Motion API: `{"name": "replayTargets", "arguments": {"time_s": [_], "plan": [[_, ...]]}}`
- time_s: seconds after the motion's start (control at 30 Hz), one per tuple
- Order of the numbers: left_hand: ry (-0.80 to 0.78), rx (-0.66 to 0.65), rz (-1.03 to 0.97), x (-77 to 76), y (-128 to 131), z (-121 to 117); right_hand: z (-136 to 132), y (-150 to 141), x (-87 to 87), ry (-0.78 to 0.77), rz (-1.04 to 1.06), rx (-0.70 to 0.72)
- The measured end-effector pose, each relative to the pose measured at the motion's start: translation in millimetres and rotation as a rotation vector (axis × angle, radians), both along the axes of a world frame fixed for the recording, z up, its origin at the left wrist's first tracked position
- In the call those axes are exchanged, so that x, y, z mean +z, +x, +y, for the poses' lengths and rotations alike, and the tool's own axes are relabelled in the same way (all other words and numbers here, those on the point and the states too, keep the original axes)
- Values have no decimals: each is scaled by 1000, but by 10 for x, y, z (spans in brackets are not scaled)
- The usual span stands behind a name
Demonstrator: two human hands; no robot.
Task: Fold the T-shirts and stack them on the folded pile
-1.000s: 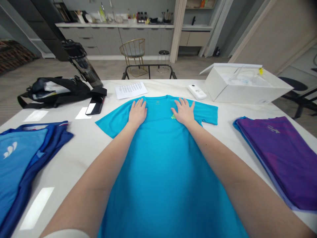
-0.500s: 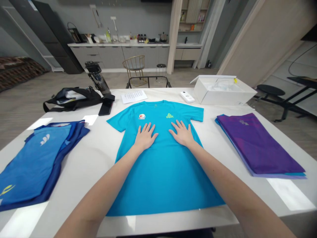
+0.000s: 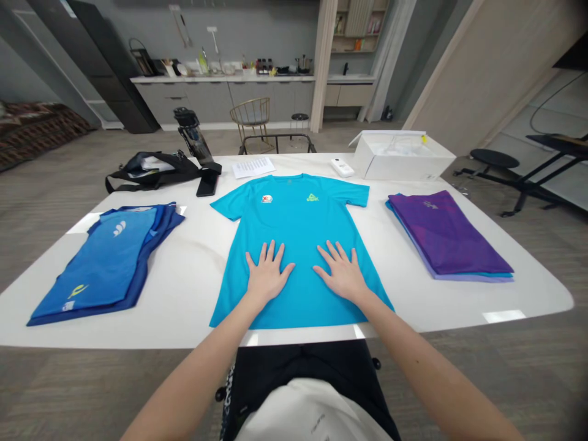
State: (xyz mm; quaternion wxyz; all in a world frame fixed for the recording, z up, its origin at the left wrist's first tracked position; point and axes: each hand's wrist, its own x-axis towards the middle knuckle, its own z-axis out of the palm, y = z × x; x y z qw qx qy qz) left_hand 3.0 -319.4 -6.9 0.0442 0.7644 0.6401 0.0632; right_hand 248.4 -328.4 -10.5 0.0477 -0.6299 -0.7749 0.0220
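A turquoise T-shirt [image 3: 294,226] lies spread flat, front side up, on the white table [image 3: 184,288]. Its collar points away from me, and small chest logos show on both sides. My left hand [image 3: 267,274] rests palm down on the left part of the shirt's body with fingers spread. On the right part, my right hand [image 3: 341,272] lies flat in the same way, fingers apart. Neither hand grips the cloth. To the left is a stack of folded blue shirts [image 3: 110,257]; to the right, a stack of folded shirts with a purple shirt [image 3: 450,236] on top.
Along the table's far side are a black bag [image 3: 154,171], a dark bottle [image 3: 193,138], a phone [image 3: 208,182], a printed sheet [image 3: 253,167], a small white device [image 3: 342,168] and an open white box [image 3: 399,162]. A chair [image 3: 250,115] stands beyond.
Both hands have slid down the shirt from the chest toward its hem, still flat and spread. My view has pulled back and tilted down, so the table's near edge and my lap now show.
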Motion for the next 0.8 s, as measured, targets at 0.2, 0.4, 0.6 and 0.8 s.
{"name": "replayTargets", "arguments": {"time_s": [0.2,0.4,0.6,0.8], "plan": [[-30,56,19,32,-214,-506,-420,303,-23,16,-16,-107],[-35,138,32,51,-509,-862,-646,507,-36,33,-23,-154],[-31,160,16,5,-430,-1061,-666,482,-60,63,-41,-144],[-40,176,23,57,-379,-1094,-676,477,-54,69,-49,-146]]}}
